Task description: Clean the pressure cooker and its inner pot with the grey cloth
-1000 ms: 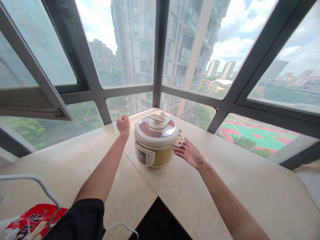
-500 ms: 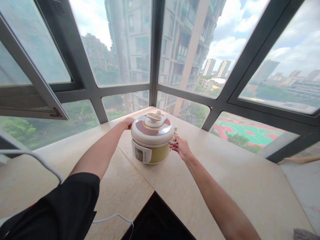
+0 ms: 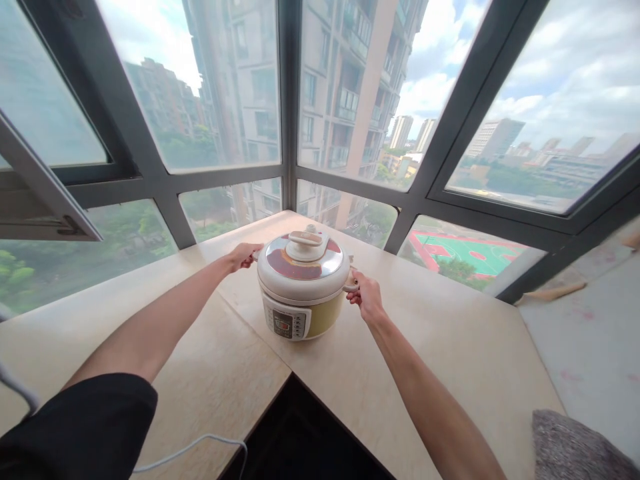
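Note:
A white and olive-green electric pressure cooker stands upright on the pale stone-look counter, its lid on top. The control panel faces toward me, slightly left. My left hand has its fingers closed round the small side handle at the cooker's left. On the other side, my right hand grips the right handle, fingers curled beneath it. The far side of the cooker is hidden.
Grey-framed windows meet in a corner behind the cooker. A black recessed panel lies in front, with a white cable beside it. Grey fuzzy fabric sits at lower right. An open window sash juts in at left.
The cooker is slightly nearer to me and turned a little, so more of its control panel shows. Both hands have stayed on its handles. My view has swung somewhat to the right.

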The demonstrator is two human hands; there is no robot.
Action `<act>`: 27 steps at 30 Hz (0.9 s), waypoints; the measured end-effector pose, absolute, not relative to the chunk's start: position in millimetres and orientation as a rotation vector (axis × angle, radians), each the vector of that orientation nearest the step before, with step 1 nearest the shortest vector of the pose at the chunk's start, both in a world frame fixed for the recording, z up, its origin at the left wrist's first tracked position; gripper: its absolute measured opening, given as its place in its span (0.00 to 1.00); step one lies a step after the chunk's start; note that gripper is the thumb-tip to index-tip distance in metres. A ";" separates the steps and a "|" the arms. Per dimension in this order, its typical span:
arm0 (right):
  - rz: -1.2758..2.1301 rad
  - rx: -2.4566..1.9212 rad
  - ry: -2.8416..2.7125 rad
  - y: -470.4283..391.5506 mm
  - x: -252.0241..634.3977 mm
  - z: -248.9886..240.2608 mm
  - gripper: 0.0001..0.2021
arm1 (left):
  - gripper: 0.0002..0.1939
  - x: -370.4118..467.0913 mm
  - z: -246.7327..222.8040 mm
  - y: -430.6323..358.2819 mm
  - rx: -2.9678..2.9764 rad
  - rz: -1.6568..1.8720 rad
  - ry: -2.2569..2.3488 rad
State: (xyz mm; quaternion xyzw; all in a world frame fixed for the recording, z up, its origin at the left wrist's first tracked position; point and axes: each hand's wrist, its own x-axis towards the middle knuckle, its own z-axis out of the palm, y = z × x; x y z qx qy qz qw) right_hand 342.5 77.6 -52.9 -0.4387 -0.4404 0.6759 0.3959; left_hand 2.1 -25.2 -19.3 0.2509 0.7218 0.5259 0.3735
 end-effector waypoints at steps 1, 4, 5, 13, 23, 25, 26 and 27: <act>1.692 -1.125 -1.111 79.7 353.0 -54.2 0.12 | 0.23 11.4 -21.4 -20.9 0.671 1.335 1.826; 1.623 -1.168 -1.056 85.7 385.9 -55.9 0.12 | 0.26 41.2 -25.7 -6.2 0.745 1.265 1.741; 1.598 -1.187 -1.027 87.7 397.3 -55.7 0.12 | 0.27 51.4 -26.6 -1.3 0.767 1.229 1.709; 1.366 -1.279 -0.872 92.2 503.5 -56.1 0.15 | 0.29 135.7 -37.1 35.7 0.955 0.938 1.453; 1.233 -1.248 -0.892 70.2 601.6 -65.7 0.17 | 0.29 235.1 -44.2 80.5 0.906 0.971 1.390; 1.247 -1.239 -0.968 71.7 609.3 -67.9 0.19 | 0.28 240.6 -45.8 87.3 0.860 1.025 1.439; 1.256 -1.237 -1.004 73.0 612.7 -69.1 0.20 | 0.27 242.1 -46.6 89.7 0.851 1.040 1.473; 1.268 -1.235 -1.037 74.5 615.8 -70.4 0.21 | 0.26 243.3 -47.4 91.4 0.850 1.051 1.505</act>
